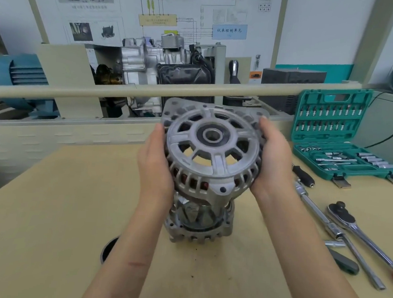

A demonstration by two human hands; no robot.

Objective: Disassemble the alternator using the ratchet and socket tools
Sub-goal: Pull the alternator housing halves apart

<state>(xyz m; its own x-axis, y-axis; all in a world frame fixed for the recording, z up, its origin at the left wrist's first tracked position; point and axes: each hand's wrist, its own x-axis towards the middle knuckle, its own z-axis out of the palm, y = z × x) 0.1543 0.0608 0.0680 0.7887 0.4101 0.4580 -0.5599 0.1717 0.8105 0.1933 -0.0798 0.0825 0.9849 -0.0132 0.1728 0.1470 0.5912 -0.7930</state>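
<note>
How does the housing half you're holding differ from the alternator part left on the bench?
The front housing is lifted and tilted toward the camera, held between the left hand and right hand; the rear section stands on the table, untouched. The front housing shows an empty centre bearing bore and copper windings through its slots; the rear section still holds the rotor. Both are ribbed, slotted grey cast metal.

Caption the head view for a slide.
Both hands, left hand and right hand, lift the alternator front housing off the rear half; ratchet lies unused.
</note>
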